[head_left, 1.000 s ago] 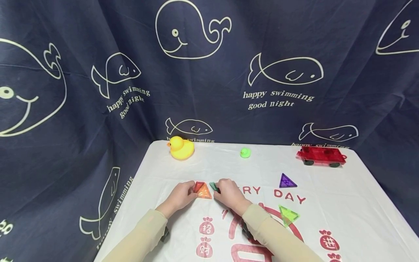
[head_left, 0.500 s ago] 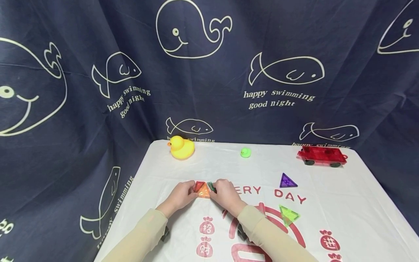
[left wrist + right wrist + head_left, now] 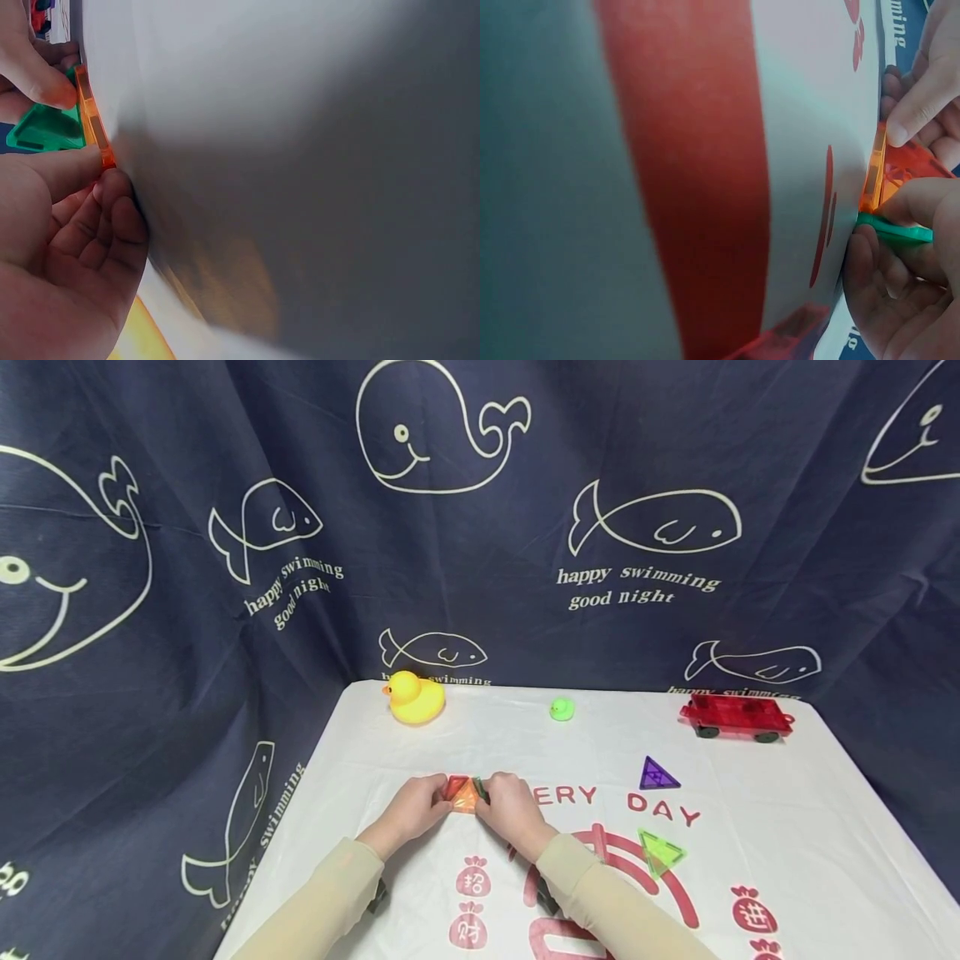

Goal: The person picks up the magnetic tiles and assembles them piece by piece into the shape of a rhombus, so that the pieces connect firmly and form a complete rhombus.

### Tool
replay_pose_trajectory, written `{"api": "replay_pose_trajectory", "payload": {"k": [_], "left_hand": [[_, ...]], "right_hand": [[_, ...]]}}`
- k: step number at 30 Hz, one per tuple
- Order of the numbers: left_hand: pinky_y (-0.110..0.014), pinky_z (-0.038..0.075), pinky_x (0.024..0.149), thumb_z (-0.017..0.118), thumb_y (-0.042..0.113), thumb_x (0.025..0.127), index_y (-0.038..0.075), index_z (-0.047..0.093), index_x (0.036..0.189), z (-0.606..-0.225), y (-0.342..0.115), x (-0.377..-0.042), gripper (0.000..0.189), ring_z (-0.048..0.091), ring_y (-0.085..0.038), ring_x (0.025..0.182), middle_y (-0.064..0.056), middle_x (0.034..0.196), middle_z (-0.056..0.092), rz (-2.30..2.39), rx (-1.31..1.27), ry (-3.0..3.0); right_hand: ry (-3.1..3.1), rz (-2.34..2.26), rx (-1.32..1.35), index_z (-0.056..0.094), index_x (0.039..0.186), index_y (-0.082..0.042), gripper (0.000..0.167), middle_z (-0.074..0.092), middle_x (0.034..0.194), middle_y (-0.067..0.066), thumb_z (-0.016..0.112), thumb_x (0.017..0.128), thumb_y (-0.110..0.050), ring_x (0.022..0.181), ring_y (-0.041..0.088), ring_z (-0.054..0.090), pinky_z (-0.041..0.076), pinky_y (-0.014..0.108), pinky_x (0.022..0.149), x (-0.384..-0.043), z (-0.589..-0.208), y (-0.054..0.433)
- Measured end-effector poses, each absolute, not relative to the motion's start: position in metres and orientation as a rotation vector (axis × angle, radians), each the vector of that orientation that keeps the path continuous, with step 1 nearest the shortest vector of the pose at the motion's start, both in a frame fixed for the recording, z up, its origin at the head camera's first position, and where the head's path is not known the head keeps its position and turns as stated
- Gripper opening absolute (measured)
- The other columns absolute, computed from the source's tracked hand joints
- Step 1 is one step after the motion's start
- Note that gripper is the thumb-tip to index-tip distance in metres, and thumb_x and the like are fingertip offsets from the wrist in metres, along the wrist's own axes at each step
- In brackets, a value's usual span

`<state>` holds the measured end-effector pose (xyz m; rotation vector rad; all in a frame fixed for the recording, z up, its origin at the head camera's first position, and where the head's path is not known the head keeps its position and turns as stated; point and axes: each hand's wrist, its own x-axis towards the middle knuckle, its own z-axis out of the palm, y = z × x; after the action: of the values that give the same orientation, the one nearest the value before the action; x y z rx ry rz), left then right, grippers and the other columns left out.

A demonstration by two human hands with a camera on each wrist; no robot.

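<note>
In the head view, my left hand (image 3: pixel 408 812) pinches the left side of an orange triangular magnetic tile (image 3: pixel 466 797), which stands joined to a red tile (image 3: pixel 455 784) behind it. My right hand (image 3: pixel 517 812) grips a green triangular magnetic tile (image 3: pixel 51 129) between thumb and fingers, mostly hidden by that hand from above. From the right wrist, the green tile's edge (image 3: pixel 901 230) meets the right end of the orange tile's lower edge (image 3: pixel 873 178). The left thumb lies on the orange tile's other end, close over the tabletop.
On the white printed table cover (image 3: pixel 757 802) lie a purple triangular tile (image 3: pixel 658 774) and a yellow-green one (image 3: pixel 662 853) to the right. A yellow duck (image 3: pixel 417 701), a small green duck (image 3: pixel 562 709) and a red wheeled toy car base (image 3: pixel 738 717) stand along the back.
My right hand has moved left with the green tile, closing the gap to the orange tile's right side. The left hand has stayed in place with the orange and red tiles.
</note>
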<state>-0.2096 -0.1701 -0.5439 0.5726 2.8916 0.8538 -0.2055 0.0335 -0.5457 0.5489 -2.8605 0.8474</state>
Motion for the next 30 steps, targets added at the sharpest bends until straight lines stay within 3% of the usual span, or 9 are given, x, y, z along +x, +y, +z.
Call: {"api": "replay_pose_trajectory", "payload": {"k": [8, 30], "left_hand": [[-0.029, 0.045, 0.059, 0.08, 0.009, 0.091, 0.016, 0.06, 0.085, -0.542, -0.167, -0.207, 0.022, 0.05, -0.009, 0.062, 0.01, 0.069, 0.057, 0.727, 0.647, 2.952], [-0.036, 0.047, 0.057, 0.078, 0.011, 0.091, 0.016, 0.057, 0.081, -0.544, -0.161, -0.205, 0.024, 0.053, -0.012, 0.059, 0.005, 0.067, 0.056, 0.46, 0.779, 3.085]], "right_hand": [[-2.873, 0.733, 0.534, 0.073, 0.077, -0.005, 0.008, 0.058, 0.069, 0.003, 0.075, 0.084, -0.009, 0.061, 0.023, 0.062, 0.051, 0.039, 0.057, -0.2, -0.544, 0.028], [-2.814, 0.542, 0.604, 0.077, 0.092, -0.002, 0.011, 0.054, 0.07, 0.003, 0.076, 0.087, -0.011, 0.06, 0.028, 0.064, 0.052, 0.041, 0.054, -0.195, -0.545, 0.024]]}}
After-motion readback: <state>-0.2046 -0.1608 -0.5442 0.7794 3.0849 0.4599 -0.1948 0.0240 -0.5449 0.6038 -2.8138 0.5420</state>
